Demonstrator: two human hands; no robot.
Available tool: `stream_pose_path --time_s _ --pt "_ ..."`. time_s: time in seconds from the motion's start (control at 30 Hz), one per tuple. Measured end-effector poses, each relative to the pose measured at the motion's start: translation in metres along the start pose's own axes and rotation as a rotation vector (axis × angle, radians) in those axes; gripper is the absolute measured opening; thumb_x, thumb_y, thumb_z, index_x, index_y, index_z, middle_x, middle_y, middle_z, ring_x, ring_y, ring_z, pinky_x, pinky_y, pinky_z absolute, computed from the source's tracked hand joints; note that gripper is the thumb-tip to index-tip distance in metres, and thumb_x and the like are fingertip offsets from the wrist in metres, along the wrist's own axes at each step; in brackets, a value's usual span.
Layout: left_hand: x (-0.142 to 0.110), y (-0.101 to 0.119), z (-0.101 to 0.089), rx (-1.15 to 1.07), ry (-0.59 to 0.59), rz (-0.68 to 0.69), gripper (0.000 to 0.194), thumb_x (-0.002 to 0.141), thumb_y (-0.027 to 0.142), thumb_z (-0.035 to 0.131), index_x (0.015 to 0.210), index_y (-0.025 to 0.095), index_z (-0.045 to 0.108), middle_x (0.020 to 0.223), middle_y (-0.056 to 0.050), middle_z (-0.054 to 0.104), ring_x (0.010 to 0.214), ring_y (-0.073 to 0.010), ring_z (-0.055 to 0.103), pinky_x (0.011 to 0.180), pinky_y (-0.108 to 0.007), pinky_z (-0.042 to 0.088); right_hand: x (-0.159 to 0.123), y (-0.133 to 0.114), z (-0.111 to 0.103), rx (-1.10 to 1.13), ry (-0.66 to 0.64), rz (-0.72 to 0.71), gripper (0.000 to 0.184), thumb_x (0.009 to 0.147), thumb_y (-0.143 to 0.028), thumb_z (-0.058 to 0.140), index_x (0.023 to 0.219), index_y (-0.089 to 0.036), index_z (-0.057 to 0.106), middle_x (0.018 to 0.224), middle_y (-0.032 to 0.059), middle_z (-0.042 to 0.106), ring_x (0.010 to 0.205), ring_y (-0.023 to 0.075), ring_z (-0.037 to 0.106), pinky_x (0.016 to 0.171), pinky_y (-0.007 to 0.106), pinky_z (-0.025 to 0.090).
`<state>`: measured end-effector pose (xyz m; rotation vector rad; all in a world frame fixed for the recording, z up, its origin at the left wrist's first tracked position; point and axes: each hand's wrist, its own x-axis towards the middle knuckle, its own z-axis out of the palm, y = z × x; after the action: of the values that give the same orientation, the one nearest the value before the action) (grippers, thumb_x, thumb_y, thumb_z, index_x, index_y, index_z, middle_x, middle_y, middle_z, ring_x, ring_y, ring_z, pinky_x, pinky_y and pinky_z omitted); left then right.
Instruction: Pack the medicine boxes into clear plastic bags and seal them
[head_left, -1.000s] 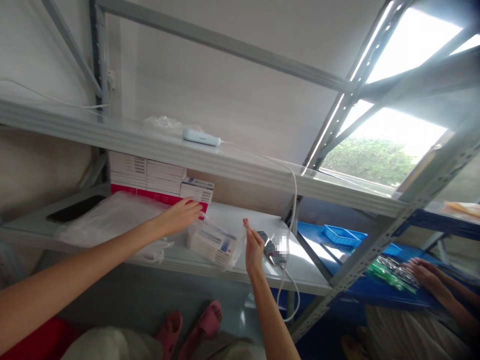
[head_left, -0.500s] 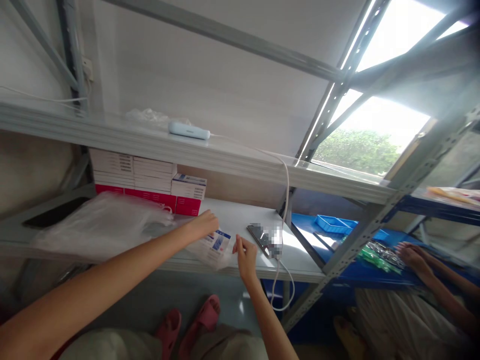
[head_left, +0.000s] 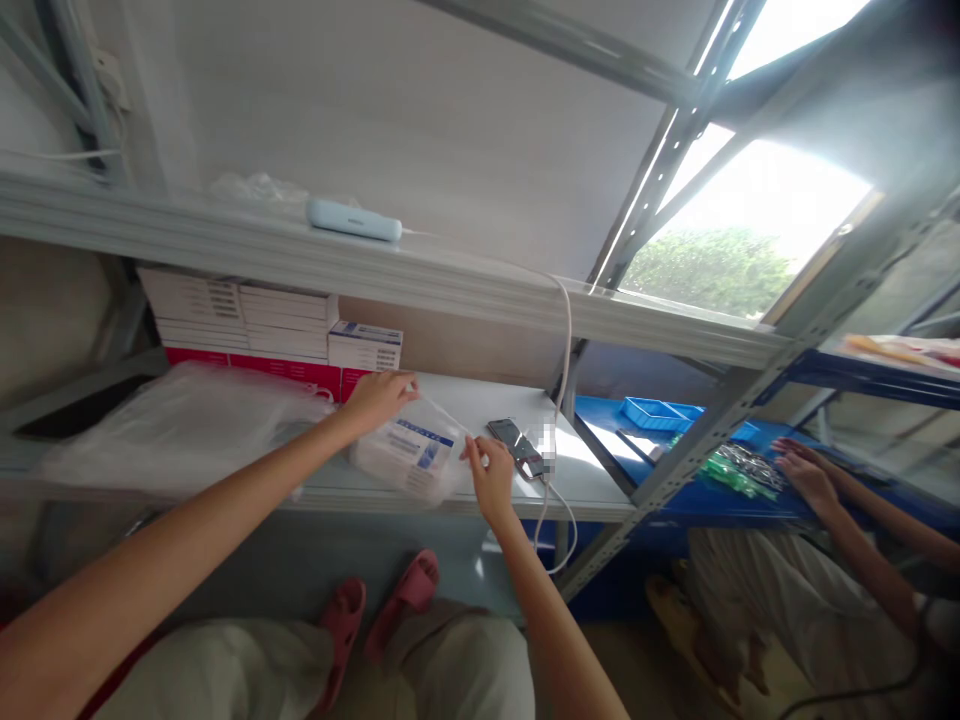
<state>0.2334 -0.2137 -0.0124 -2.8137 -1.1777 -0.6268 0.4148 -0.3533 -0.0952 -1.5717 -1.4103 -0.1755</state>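
A clear plastic bag (head_left: pixel 450 484) lies on the shelf with a white-and-blue box (head_left: pixel 409 447) inside it. My left hand (head_left: pixel 381 397) pinches one end of the bag's mouth, above and left of the box. Lower and to the right, my right hand (head_left: pixel 490 474) pinches the other end. A whitish strip, the bag's edge or a drawstring, stretches taut between my fingers. Just right of my right hand lies a phone (head_left: pixel 517 447) with a white cable plugged in. Left of the box, a pile of clear plastic bags (head_left: pixel 180 425) sits partly behind my left forearm.
Stacked white-and-red boxes (head_left: pixel 285 335) stand at the shelf's back. Above them, a light-blue device (head_left: pixel 354 219) rests on the upper shelf beam; its white cable (head_left: pixel 566 340) hangs down by the phone. At right, a co-worker's hands (head_left: pixel 806 470) are over a blue table near a blue tray (head_left: pixel 660 413).
My hands have drawn the bag's mouth out into a taut line, and more of the box shows. My left hand has moved left and up. The whole view has shifted slightly.
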Motion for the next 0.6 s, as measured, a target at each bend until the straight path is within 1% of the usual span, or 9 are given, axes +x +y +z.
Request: stream_pose_path --time_s 0.1,0.13,0.2,0.3,0.4,0.43,0.47,0.53,0.6 --pt "-0.03 -0.025 -0.015 0.08 -0.032 -0.015 0.053 0.078 0.044 0.065 0.126 0.023 0.056 0.119 -0.01 0.064 0.109 -0.029 0.059 0.086 -0.034 0.044 0.001 -0.012 -0.019 0.112 0.083 -0.053 0.028 0.088 -0.044 0.053 0.079 -0.021 0.065 0.083 0.0034 0.069 0.087 0.0201 0.06 0.092 0.038 0.036" --pt "-0.039 -0.034 -0.019 0.107 -0.049 -0.026 0.05 0.078 0.04 0.065 0.123 0.022 0.058 0.12 -0.011 0.064 0.111 -0.0292 0.058 0.086 -0.034 0.044 0.001 -0.015 -0.024 0.141 0.101 -0.058 0.024 0.087 -0.043 0.055 0.085 -0.021 0.066 0.09 0.0041 0.07 0.091 0.0208 0.06 0.095 0.041 0.035" --pt "-0.052 -0.053 -0.024 0.125 -0.074 -0.066 0.031 0.08 0.032 0.06 0.108 0.02 0.066 0.111 -0.01 0.068 0.105 -0.0283 0.061 0.083 -0.032 0.045 0.003 -0.021 -0.03 0.196 0.118 -0.067 0.024 0.087 -0.042 0.055 0.097 -0.024 0.067 0.101 0.0054 0.068 0.099 0.0215 0.059 0.097 0.043 0.036" --pt "-0.055 -0.075 -0.032 -0.073 -0.154 -0.201 0.021 0.079 0.031 0.056 0.086 0.017 0.071 0.085 -0.009 0.072 0.076 -0.0241 0.067 0.066 -0.029 0.046 0.005 -0.026 -0.026 0.207 0.105 -0.058 0.035 0.088 -0.043 0.054 0.119 -0.029 0.062 0.128 0.0079 0.054 0.121 0.0237 0.048 0.104 0.045 0.034" --pt "-0.046 -0.088 -0.042 -0.496 -0.292 -0.258 0.03 0.071 0.041 0.064 0.081 0.014 0.07 0.068 -0.007 0.069 0.05 -0.0166 0.058 0.05 -0.025 0.041 0.007 -0.024 -0.008 0.168 -0.004 -0.013 0.064 0.083 -0.05 0.058 0.141 -0.032 0.039 0.153 0.0078 0.023 0.14 0.0288 0.023 0.109 0.05 0.026" --pt "-0.043 -0.09 -0.046 -0.61 -0.306 -0.249 0.033 0.068 0.044 0.066 0.081 0.013 0.07 0.066 -0.006 0.068 0.047 -0.0149 0.055 0.047 -0.024 0.04 0.007 -0.023 -0.001 0.185 -0.06 -0.001 0.074 0.081 -0.051 0.06 0.146 -0.031 0.03 0.155 0.0087 0.019 0.142 0.0296 0.02 0.109 0.05 0.026" --pt "-0.04 -0.09 -0.05 -0.696 -0.293 -0.234 0.036 0.067 0.045 0.068 0.082 0.012 0.07 0.066 -0.006 0.068 0.048 -0.014 0.054 0.047 -0.023 0.039 0.008 -0.021 0.007 0.223 -0.116 0.005 0.082 0.08 -0.052 0.061 0.149 -0.03 0.022 0.154 0.0106 0.023 0.141 0.0297 0.023 0.108 0.05 0.028" --pt "-0.036 -0.088 -0.058 -0.782 -0.214 -0.213 0.038 0.066 0.044 0.068 0.085 0.012 0.069 0.068 -0.006 0.068 0.054 -0.0141 0.056 0.049 -0.022 0.04 0.01 -0.019 0.021 0.34 -0.184 0.021 0.087 0.081 -0.049 0.06 0.151 -0.026 0.012 0.142 0.0136 0.045 0.132 0.0276 0.04 0.105 0.047 0.033" --pt "-0.035 -0.084 -0.063 -0.785 -0.107 -0.173 0.037 0.067 0.04 0.067 0.091 0.011 0.069 0.067 -0.005 0.066 0.057 -0.0146 0.057 0.052 -0.022 0.041 0.015 -0.02 0.031 0.462 -0.148 0.057 0.082 0.085 -0.045 0.054 0.151 -0.022 0.012 0.114 0.0112 0.065 0.109 0.024 0.058 0.1 0.044 0.039"
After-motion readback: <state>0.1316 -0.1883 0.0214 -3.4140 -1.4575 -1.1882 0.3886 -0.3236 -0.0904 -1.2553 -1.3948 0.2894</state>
